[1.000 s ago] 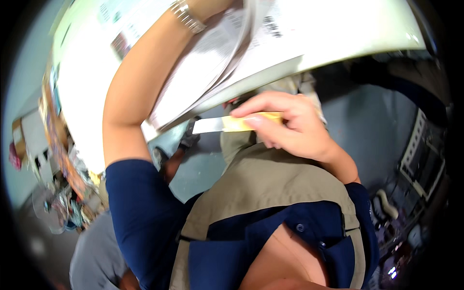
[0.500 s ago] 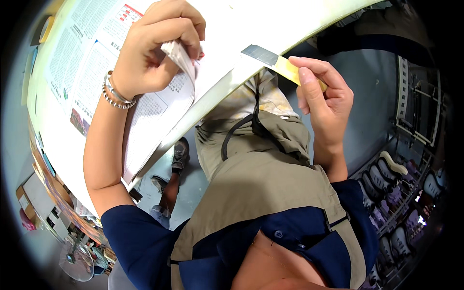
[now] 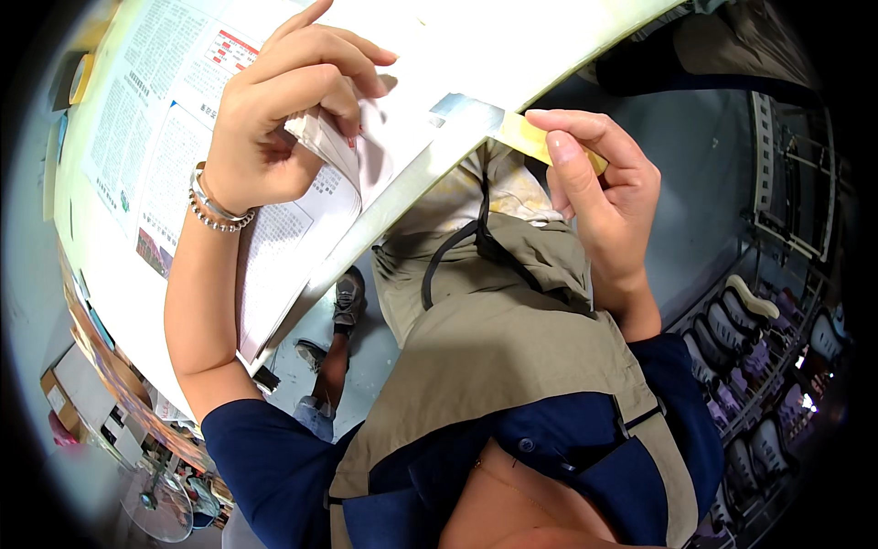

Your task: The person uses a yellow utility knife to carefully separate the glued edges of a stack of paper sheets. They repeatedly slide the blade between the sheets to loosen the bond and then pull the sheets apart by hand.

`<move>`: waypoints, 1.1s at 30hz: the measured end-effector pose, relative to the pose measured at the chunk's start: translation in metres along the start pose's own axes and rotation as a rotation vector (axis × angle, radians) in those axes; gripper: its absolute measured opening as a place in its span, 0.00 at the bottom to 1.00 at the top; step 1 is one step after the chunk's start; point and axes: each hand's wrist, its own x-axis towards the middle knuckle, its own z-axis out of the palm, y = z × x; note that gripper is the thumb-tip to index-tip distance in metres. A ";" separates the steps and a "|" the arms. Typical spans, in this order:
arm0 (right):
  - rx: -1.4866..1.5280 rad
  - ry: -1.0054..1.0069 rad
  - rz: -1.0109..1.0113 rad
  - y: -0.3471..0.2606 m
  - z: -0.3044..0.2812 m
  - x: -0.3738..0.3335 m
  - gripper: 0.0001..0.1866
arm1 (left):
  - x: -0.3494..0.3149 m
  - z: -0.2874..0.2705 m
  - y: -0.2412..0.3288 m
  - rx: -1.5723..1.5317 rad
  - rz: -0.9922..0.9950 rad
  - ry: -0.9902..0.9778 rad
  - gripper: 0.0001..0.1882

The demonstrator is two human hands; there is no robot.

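In my left hand (image 3: 293, 119), the folded edge of a newspaper (image 3: 274, 224) is pinched between thumb and curled fingers, while the upper fingers stretch out. The gripped part curls up off the table; the rest lies flat along the table's near edge, partly under my forearm. My right hand (image 3: 604, 174) grips the yellow handle of a cutter-like tool (image 3: 526, 135) between thumb and fingers. Its wide flat metal blade points left, just over the table edge and apart from the newspaper. The blade's exact tip shape is blurred.
The pale table (image 3: 485, 41) runs away from me, with more newspaper sheets (image 3: 151, 82) at left. A yellow tape roll (image 3: 82, 78) is at its far left. Racks of shoe-like items (image 3: 732, 329) stand at right. Another person's shoe (image 3: 347, 297) shows below the table.
My left hand has shifted slightly left and down with the newspaper edge, its upper fingers spreading outward. The blade in my right hand has moved a little left.
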 end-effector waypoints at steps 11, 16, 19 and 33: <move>-0.019 -0.058 0.023 0.000 0.003 0.000 0.09 | 0.005 0.005 0.017 0.023 -0.074 0.087 0.18; -0.045 -0.065 -0.067 0.001 0.008 -0.001 0.09 | 0.008 0.005 0.016 0.142 0.049 0.015 0.15; -0.045 -0.062 -0.096 0.004 0.007 -0.002 0.09 | 0.007 0.005 0.015 0.168 0.064 0.013 0.15; 0.052 -0.035 -0.004 0.001 0.007 0.004 0.10 | 0.004 0.000 0.016 0.241 0.103 0.012 0.13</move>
